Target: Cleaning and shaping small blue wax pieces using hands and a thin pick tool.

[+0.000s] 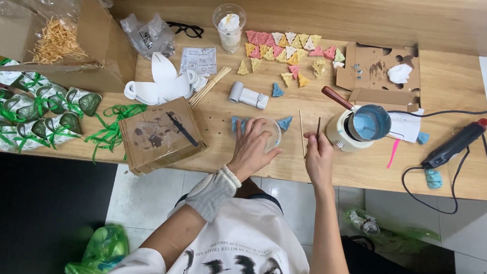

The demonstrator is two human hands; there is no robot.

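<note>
The wooden worktop fills the upper half of the frame. At upper left an open cardboard box holds a heap of pale straw-like shreds. A small brown box sits left of centre. Right of centre a melting pot holds smooth blue wax, its brown handle pointing up-left. At top centre a clear plastic cup holds white stuff. Near the middle, the left hand lies clasped over a clear round cup, blue wax pieces beside it. The right hand pinches a thin dark stick at its lower end; the stick stands nearly vertical in the frame, pointing to the far edge. A pale wooden skewer lies parallel just left of it.
</note>
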